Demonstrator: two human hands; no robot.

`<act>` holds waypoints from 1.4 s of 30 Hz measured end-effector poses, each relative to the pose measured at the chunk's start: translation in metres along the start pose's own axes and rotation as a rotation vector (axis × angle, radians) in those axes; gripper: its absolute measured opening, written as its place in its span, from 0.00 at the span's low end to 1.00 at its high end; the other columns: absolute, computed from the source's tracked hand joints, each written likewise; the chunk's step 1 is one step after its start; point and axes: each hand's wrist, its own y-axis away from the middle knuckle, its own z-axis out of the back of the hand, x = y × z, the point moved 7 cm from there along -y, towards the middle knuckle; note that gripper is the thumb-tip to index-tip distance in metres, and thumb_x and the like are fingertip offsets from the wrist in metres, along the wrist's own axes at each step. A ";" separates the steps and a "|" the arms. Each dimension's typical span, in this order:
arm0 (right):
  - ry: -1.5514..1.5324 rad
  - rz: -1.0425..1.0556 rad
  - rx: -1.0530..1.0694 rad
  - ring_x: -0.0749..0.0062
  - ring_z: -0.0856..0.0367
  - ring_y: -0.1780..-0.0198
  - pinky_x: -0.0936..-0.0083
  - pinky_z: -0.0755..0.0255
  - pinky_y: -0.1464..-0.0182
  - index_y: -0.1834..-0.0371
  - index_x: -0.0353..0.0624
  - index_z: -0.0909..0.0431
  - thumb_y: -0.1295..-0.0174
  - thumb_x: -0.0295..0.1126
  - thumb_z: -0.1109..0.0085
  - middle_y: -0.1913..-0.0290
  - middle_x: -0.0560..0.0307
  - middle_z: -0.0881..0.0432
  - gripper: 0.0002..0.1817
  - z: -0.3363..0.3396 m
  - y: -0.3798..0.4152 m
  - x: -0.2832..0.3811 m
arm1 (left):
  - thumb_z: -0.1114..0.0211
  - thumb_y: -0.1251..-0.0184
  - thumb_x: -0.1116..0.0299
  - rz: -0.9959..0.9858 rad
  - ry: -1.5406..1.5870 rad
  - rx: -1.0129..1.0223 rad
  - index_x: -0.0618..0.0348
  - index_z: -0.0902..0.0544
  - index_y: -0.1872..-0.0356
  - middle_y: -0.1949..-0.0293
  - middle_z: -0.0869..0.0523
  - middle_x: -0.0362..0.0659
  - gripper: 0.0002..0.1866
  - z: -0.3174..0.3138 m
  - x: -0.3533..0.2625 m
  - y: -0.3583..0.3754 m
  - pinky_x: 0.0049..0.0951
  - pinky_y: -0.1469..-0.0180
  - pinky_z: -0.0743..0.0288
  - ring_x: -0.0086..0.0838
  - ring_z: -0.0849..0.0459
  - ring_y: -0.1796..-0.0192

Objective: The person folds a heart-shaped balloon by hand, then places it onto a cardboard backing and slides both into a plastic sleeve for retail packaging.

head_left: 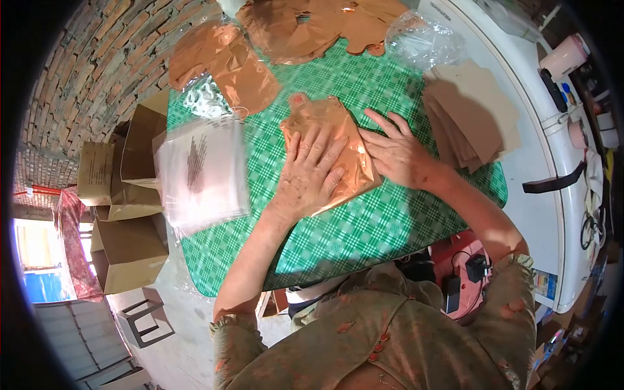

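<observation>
A shiny copper-coloured foil piece (331, 114) lies at the middle of the green checked tablecloth (344, 237), with a small clear part at its top left. My left hand (311, 170) rests flat on it, fingers spread. At its right edge is my right hand (398, 153), fingers apart, the lower ones touching or close to the foil. Left of them is a stack of clear plastic bags (205, 172). Brown card sheets (471, 114) are fanned out at the right.
More copper foil pieces (312, 29) cover the back edge, beside crumpled clear plastic (422, 39). White looped items (207, 99) lie at the back left. Open cardboard boxes (133, 250) stand left of the table, and a white appliance (520, 214) is at the right.
</observation>
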 end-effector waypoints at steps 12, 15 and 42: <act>-0.069 0.052 0.090 0.51 0.47 0.12 0.39 0.60 0.14 0.27 0.49 0.21 0.23 0.38 0.47 0.19 0.60 0.29 0.24 -0.001 0.008 0.006 | 0.52 0.13 0.49 0.007 -0.052 0.014 0.46 0.34 0.16 0.14 0.40 0.49 0.31 -0.006 0.002 0.000 0.57 0.12 0.61 0.47 0.48 0.12; -0.074 0.040 0.163 0.51 0.48 0.12 0.41 0.62 0.13 0.27 0.49 0.21 0.23 0.38 0.48 0.19 0.59 0.29 0.24 0.002 0.017 0.012 | 0.52 0.13 0.49 0.008 -0.054 0.017 0.45 0.34 0.16 0.14 0.39 0.49 0.31 -0.006 0.002 0.000 0.57 0.12 0.61 0.47 0.48 0.12; -0.206 -0.501 -0.442 0.63 0.24 0.62 0.59 0.35 0.50 0.56 0.51 0.21 0.38 0.25 0.30 0.74 0.67 0.25 0.12 0.005 0.039 0.042 | 0.50 0.15 0.42 -0.001 -0.094 -0.019 0.41 0.31 0.17 0.16 0.36 0.50 0.32 -0.006 0.000 0.000 0.56 0.12 0.57 0.46 0.45 0.13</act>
